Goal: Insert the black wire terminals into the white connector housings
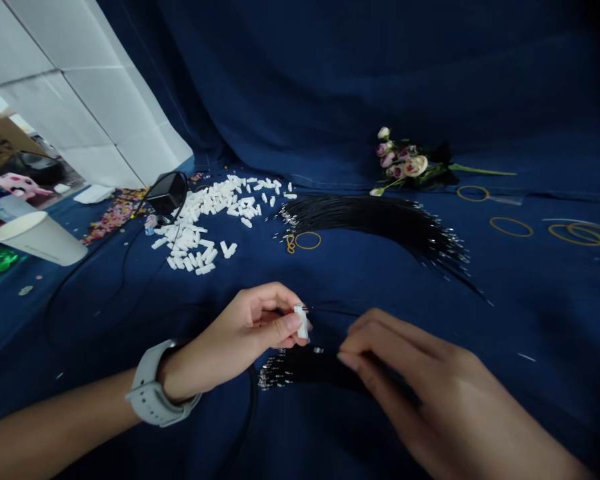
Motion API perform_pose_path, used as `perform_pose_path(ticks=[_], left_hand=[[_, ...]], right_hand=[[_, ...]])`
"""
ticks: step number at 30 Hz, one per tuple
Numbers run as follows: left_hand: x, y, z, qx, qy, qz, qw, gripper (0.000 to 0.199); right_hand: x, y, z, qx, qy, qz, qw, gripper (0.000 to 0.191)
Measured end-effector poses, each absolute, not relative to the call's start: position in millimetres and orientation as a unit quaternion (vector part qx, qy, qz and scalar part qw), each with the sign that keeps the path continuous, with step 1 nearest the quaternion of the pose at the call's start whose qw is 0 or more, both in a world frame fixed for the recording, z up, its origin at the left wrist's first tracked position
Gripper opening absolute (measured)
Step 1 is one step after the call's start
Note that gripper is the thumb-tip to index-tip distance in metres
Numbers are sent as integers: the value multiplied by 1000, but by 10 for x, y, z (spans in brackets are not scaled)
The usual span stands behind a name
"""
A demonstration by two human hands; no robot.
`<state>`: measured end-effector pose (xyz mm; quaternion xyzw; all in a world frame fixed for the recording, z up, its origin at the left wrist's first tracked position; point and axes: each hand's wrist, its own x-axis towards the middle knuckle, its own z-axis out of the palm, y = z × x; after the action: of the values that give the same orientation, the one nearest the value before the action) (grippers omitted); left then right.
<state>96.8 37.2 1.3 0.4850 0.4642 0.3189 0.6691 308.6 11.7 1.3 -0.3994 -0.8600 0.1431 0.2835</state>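
- Right hand (430,383), largest at lower right, reaches toward the centre with thumb and forefinger close together; it is blurred, and I cannot tell whether they pinch anything.
- Left hand (260,323), coming in from the lower left, holds a small white connector (301,323) upright between thumb and fingers, just below the centre of the frame.
- A grey watch (153,390) is strapped round the left wrist.
- A thin dark wire (335,311) runs between the two hands; its ends are not clear.
- Below the hands, at lower centre, lies the near bundle (307,369) of black wires, bright tips to the left, its other end hidden behind the right hand.
- The far bundle (370,217) spreads across the upper centre and right, bright tips at both ends.
- Loose white connectors form a pile (205,207) left of the far bundle.
- Yellow loops lie by the far bundle's left end and at the right of the frame.
- Artificial flowers (405,165) rest on their side at upper right, just beyond the far bundle.
- Blue cloth (555,293) covers the bench and rises behind it.
- At left are a black box (167,193), coloured beads (115,217), a tilted paper cup (47,240) and a pink toy (23,185).
- White panels (90,87) stand at upper left.
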Motion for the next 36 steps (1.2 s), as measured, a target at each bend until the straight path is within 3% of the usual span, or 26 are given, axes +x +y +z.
perform_pose_path(ticks=[5, 21, 31, 36], left_hand=[[986, 316, 32, 476, 445, 309, 693, 17], [1023, 266, 26, 506, 430, 296, 686, 20], [1037, 176, 48, 552, 474, 271, 630, 9], [1063, 147, 82, 559, 482, 263, 621, 7]], right_hand=[[3088, 134, 36, -405, -862, 58, 299, 19], [3074, 143, 53, -391, -871, 92, 282, 23], [3077, 112, 44, -429, -842, 204, 257, 26], [3045, 76, -19, -399, -866, 151, 260, 26]])
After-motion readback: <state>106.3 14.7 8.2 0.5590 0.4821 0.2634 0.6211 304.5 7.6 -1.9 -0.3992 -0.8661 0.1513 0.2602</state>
